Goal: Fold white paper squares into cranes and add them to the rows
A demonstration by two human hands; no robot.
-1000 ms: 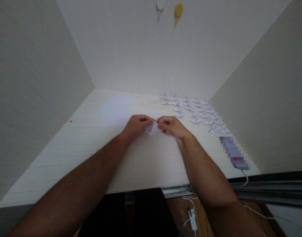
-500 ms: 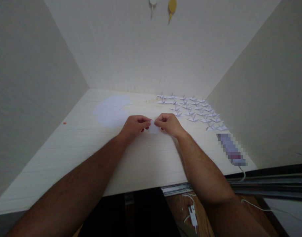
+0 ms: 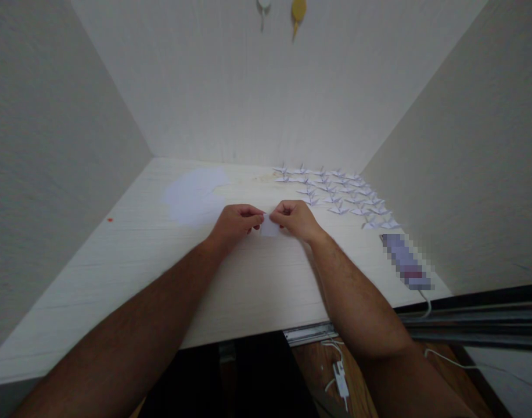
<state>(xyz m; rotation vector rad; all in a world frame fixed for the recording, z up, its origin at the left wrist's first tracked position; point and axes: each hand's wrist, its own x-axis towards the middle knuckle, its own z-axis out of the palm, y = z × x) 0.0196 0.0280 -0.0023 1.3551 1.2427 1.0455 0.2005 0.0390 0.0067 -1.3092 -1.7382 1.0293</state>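
The left hand (image 3: 238, 222) and the right hand (image 3: 298, 220) meet just above the middle of the table (image 3: 257, 290). Between them is a small white paper (image 3: 269, 227). The fingers of each hand are closed in a pinch, thumb against finger, the left at the paper's far left corner, the right at its far right; the near part hangs free. Its exact folds are too small to tell.

To the far left lie white sheets (image 3: 194, 197), loosely spread and overlapping. To the far right, paper cranes (image 3: 338, 208) stand in uneven rows. Nearer, by the table's right side, is a flat device (image 3: 405, 261), its surface pixelated, with a cable (image 3: 427, 305) at its near end. A red spot (image 3: 110, 220) shows at the left edge. A white hook (image 3: 263, 3) and a yellow hook (image 3: 298, 9) are on the far wall.
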